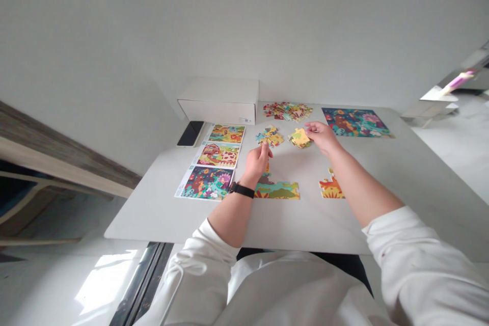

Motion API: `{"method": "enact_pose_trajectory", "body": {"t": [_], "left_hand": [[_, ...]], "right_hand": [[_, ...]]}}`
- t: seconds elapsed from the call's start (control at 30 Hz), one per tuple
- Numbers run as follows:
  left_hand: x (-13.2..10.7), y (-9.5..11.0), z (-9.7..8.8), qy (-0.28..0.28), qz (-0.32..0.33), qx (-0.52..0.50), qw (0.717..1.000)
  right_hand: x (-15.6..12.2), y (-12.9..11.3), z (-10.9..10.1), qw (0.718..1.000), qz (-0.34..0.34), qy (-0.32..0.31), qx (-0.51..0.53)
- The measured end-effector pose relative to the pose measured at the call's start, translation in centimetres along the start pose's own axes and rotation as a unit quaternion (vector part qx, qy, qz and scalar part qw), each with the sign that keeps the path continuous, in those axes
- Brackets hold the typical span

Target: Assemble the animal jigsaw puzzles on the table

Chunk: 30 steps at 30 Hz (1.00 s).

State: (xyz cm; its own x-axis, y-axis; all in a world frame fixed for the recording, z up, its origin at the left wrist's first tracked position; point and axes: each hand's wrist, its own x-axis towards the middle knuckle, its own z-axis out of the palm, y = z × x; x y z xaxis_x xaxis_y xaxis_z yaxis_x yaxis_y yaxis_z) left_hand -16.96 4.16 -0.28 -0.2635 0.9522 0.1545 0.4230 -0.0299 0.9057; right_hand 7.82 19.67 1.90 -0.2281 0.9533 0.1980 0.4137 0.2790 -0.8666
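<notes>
My right hand point(321, 136) has its fingertips closed on a yellow puzzle piece point(300, 137), at a small pile of pieces on the table. My left hand point(258, 159) is closed, its fingertips just below another small pile of puzzle pieces point(269, 135); whatever it may hold is hidden. Beneath that hand and wrist lies a partly joined puzzle section point(280, 190), green, blue and orange, partly covered by the left hand. A smaller joined orange section point(331, 187) lies beside my right forearm, which hides part of it.
A larger heap of loose pieces point(287, 110) lies by the wall. A finished dark puzzle point(357, 122) is at the back right. On the left are a picture sheet point(185, 183), a black phone point(190, 134) and a white box point(217, 107). The white table point(171, 224) has rounded corners.
</notes>
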Motion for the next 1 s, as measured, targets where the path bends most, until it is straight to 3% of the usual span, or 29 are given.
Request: {"method": "enact_pose_trajectory", "body": {"t": [0.13,0.27,0.4,0.5,0.6,0.67,0.8,1.0], "left_hand": [[-0.2,0.5,-0.2,-0.014,0.02,0.042,0.999],[-1.5,1.4,-0.3,-0.067,0.083,0.058,0.993],[-3.2,3.3,-0.1,-0.124,0.117,0.037,0.985],[-4.1,5.3,0.6,-0.135,0.124,0.04,0.982],[-4.7,6.4,1.8,-0.162,0.087,0.05,0.982],[-5.2,6.3,2.8,-0.176,0.067,0.049,0.981],[-6.0,5.0,4.2,-0.15,0.055,0.022,0.987],[-6.7,3.9,4.3,-0.161,0.061,-0.008,0.985]], "right_hand": [[-5.2,-0.3,-2.1,0.99,0.057,0.025,0.125],[-10.5,-0.3,-3.6,0.983,0.079,0.029,0.16],[-13.9,0.1,-3.6,0.978,0.084,0.023,0.19],[-15.0,0.1,-2.8,0.975,0.082,0.025,0.206],[-15.5,-0.2,-1.9,0.98,0.069,0.012,0.188],[-15.8,-0.4,-1.4,0.984,0.057,-0.004,0.169],[-16.4,-0.8,-1.3,0.989,0.051,-0.023,0.137],[-16.7,-0.8,-1.4,0.996,0.011,-0.067,0.063]]}}
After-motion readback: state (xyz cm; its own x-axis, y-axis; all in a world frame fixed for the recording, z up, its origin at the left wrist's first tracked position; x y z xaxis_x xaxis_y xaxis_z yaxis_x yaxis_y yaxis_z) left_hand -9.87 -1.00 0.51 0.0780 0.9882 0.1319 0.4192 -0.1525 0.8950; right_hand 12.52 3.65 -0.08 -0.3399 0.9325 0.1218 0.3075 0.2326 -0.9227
